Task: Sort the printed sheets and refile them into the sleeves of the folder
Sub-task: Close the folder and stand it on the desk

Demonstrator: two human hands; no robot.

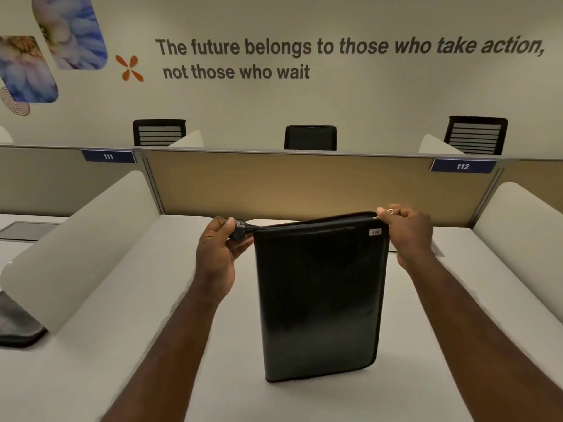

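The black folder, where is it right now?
In the head view, the black folder lies centre on the white desk, its far corners held by left hand and right hand.

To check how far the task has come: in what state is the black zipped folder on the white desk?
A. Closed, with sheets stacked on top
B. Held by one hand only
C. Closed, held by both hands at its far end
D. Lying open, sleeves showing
C: the black zipped folder is closed; the left hand grips a strap at its far end, and the right hand pinches the zip pull.
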